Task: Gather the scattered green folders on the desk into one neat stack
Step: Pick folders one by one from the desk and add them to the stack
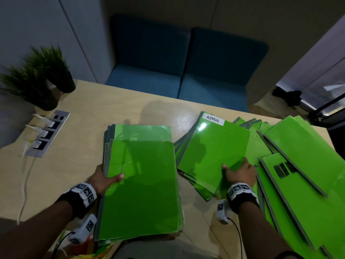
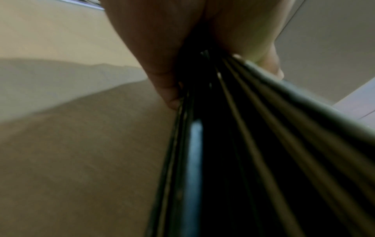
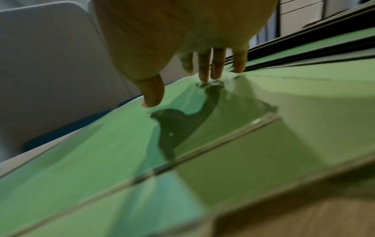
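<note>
Head view: a bundle of green folders [image 1: 140,184] is being held by the left hand [image 1: 104,179], its grip clenched on the spine edge with the thumb laid over the top cover, presumably so the gathered folders are being kept together while more are added. Beneath and beyond it, a partly squared pile [image 1: 141,130] is lying on the worktop [image 1: 84,101]. The folder labelled ADMIN [image 1: 212,144] is being pressed flat by the right hand [image 1: 240,171], fingers extended and nothing grasped; in the right wrist view the fingertips [image 3: 204,77] are denting its glossy cover, probably so it is being slid toward the bundle. More folders [image 1: 298,165] are lying fanned and overlapped to the right, so gathering is judged partway done.
</note>
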A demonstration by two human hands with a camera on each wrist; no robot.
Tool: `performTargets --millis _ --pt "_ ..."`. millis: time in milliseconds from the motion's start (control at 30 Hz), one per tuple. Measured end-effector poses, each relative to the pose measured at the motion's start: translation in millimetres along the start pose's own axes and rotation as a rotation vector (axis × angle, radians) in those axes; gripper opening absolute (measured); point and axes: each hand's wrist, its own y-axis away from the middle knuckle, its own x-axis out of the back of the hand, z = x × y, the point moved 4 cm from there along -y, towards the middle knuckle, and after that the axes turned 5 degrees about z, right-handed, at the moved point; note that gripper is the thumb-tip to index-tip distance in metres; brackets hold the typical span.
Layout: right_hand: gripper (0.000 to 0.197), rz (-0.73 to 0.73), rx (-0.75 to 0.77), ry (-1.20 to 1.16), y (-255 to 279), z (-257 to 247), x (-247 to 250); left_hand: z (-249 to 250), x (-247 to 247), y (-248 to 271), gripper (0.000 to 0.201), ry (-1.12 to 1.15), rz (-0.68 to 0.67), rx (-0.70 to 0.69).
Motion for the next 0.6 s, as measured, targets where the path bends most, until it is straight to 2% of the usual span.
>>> performTargets --millis 233,333,400,500,600 --pt "0.113 -0.043 -0.254 -0.105 -17 -9 12 -11 2 -9 0.140 -0.008 0.004 0.005" --pt "0.106 -0.076 -0.312 -0.254 -21 -12 18 -14 3 -13 0.143 -0.041 -0.006 0.012" --pt "0.092 -0.047 -0.281 -0.440 -26 -19 19 -17 3 -16 0.140 -0.049 -0.012 0.016" --pt "0.082 0.032 -0.179 -0.461 -30 -43 35 -19 2 -19 0.140 -0.053 -0.019 0.005" --pt "0.070 0.035 -0.056 -0.536 -37 -74 55 -15 2 -13 0.142 -0.051 -0.024 0.012"
